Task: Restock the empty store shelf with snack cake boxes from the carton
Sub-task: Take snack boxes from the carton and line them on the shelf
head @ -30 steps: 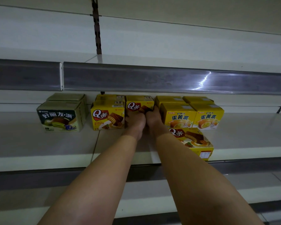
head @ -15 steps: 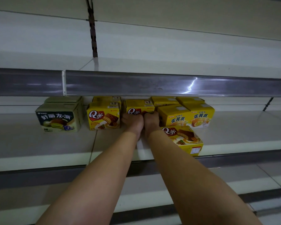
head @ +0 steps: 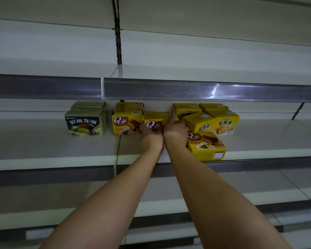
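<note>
Both my hands hold one yellow Q-brand cake box (head: 155,119) standing on the middle shelf (head: 52,146). My left hand (head: 148,135) grips its lower left corner. My right hand (head: 175,130) grips its right side, one finger up along its top edge. Left of it stand more yellow Q boxes (head: 127,121), one behind another. To the right are yellow egg-pie boxes (head: 224,121), the nearest one (head: 198,123) tilted. Another Q box (head: 206,146) lies flat near the shelf's front edge, beside my right wrist. The carton is not in view.
Green cake boxes (head: 85,123) stand at the left of the row. A grey price rail (head: 187,90) of the upper shelf overhangs the boxes. Lower shelves (head: 258,184) run below my forearms. A slotted upright (head: 118,44) rises at the back wall.
The held Q box has come forward and stands further out in the row. My right hand moved up onto its right side and top edge. The camera shifted closer and slightly right.
</note>
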The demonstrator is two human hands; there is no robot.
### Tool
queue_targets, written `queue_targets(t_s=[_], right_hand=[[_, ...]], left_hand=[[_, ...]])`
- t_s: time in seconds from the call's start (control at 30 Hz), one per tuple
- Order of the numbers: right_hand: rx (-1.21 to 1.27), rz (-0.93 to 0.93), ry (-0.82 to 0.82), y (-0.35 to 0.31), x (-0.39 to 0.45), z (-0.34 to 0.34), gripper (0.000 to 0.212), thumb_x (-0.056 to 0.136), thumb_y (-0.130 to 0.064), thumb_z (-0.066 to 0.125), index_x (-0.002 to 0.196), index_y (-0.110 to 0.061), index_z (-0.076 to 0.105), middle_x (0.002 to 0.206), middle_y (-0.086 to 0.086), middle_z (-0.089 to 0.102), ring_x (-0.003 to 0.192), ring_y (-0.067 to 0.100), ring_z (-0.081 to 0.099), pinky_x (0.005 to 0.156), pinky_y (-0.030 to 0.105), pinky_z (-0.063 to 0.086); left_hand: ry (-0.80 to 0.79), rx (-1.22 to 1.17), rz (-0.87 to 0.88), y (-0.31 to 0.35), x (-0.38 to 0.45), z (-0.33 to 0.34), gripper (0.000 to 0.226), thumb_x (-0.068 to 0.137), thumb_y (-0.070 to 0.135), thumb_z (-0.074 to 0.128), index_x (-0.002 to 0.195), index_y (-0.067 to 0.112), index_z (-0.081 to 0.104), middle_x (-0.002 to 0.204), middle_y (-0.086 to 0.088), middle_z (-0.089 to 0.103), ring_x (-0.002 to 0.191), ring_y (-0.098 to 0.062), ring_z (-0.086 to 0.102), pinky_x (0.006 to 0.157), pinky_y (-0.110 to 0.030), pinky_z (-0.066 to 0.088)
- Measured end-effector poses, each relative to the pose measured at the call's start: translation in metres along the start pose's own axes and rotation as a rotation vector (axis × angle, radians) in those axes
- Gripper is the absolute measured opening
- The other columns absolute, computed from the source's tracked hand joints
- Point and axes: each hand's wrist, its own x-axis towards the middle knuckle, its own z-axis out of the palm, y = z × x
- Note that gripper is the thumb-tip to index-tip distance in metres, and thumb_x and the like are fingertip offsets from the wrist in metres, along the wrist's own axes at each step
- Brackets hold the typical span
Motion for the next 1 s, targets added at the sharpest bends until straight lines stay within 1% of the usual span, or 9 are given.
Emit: queue_targets(t_s=[0.1,0.2,0.33,0.53,0.73,0.8,0.87,0.93,1.0], right_hand=[[-0.050,-0.056,-0.018,0.003,-0.013,0.011,0.058,0.100,-0.051,0.027,0.135,-0.010,0.048,0.145,0.014,0.040,0.123,0.034,0.049,0.093,0.039,0.041],[-0.047,-0.119,-0.063,0.003,-0.025,0.031,0.054,0.098,-0.054,0.030,0.119,-0.012,0.058,0.121,0.013,0.058,0.109,0.032,0.057,0.082,0.037,0.043],[0.045,-0.127,-0.106,0.003,-0.039,0.058,0.048,0.099,-0.048,0.033,0.117,-0.010,0.057,0.118,0.012,0.054,0.105,0.030,0.056,0.086,0.038,0.044],[0.100,-0.079,-0.205,0.002,-0.040,0.089,0.049,0.098,-0.051,0.035,0.114,-0.011,0.059,0.113,0.013,0.059,0.098,0.029,0.060,0.088,0.041,0.050],[0.172,-0.045,-0.229,0.003,-0.026,0.094,0.047,0.098,-0.046,0.039,0.117,-0.008,0.058,0.115,0.016,0.062,0.103,0.032,0.060,0.092,0.046,0.050],[0.168,-0.050,-0.224,0.005,-0.026,0.089,0.048,0.098,-0.044,0.040,0.127,-0.009,0.053,0.124,0.015,0.059,0.110,0.032,0.058,0.095,0.045,0.048],[0.118,-0.114,-0.134,0.007,-0.029,0.080,0.044,0.099,-0.038,0.041,0.132,-0.010,0.050,0.127,0.013,0.056,0.113,0.032,0.057,0.093,0.040,0.048],[0.123,-0.197,0.039,0.009,-0.034,0.065,0.032,0.099,-0.030,0.043,0.119,-0.010,0.057,0.114,0.011,0.061,0.100,0.028,0.061,0.077,0.032,0.047],[0.132,-0.281,0.233,0.006,-0.037,0.041,0.020,0.097,-0.023,0.047,0.106,-0.012,0.061,0.101,0.007,0.064,0.087,0.024,0.060,0.067,0.028,0.041]], left_hand=[[0.144,0.113,0.065,-0.012,0.003,-0.020,0.056,0.089,0.037,0.061,0.135,0.014,0.039,0.129,-0.016,0.053,0.109,-0.037,0.056,0.086,-0.042,0.049],[0.233,0.182,0.086,-0.029,0.014,-0.045,0.050,0.086,0.041,0.064,0.126,0.015,0.047,0.122,-0.015,0.057,0.105,-0.036,0.058,0.083,-0.043,0.051],[0.311,0.256,0.106,-0.038,0.028,-0.073,0.044,0.088,0.038,0.062,0.122,0.016,0.047,0.120,-0.013,0.057,0.105,-0.034,0.058,0.072,-0.036,0.044],[0.298,0.147,0.080,-0.046,0.044,-0.092,0.044,0.088,0.030,0.065,0.125,0.017,0.046,0.129,-0.013,0.052,0.112,-0.033,0.056,0.080,-0.037,0.045],[0.210,0.089,0.069,-0.041,0.051,-0.092,0.045,0.088,0.028,0.065,0.127,0.015,0.049,0.128,-0.014,0.052,0.119,-0.034,0.051,0.097,-0.045,0.046],[0.225,0.042,0.067,-0.043,0.049,-0.095,0.052,0.086,0.024,0.066,0.132,0.017,0.044,0.132,-0.014,0.048,0.121,-0.035,0.050,0.097,-0.048,0.046],[0.311,0.010,0.058,-0.043,0.040,-0.096,0.055,0.086,0.024,0.066,0.132,0.014,0.038,0.133,-0.016,0.047,0.115,-0.037,0.053,0.090,-0.047,0.049],[0.391,0.055,0.059,-0.039,0.025,-0.093,0.048,0.086,0.024,0.066,0.124,0.013,0.039,0.125,-0.016,0.053,0.105,-0.037,0.058,0.078,-0.043,0.049],[0.363,0.111,0.088,-0.032,0.009,-0.081,0.035,0.087,0.022,0.064,0.115,0.013,0.046,0.114,-0.013,0.058,0.100,-0.035,0.060,0.071,-0.039,0.047]])
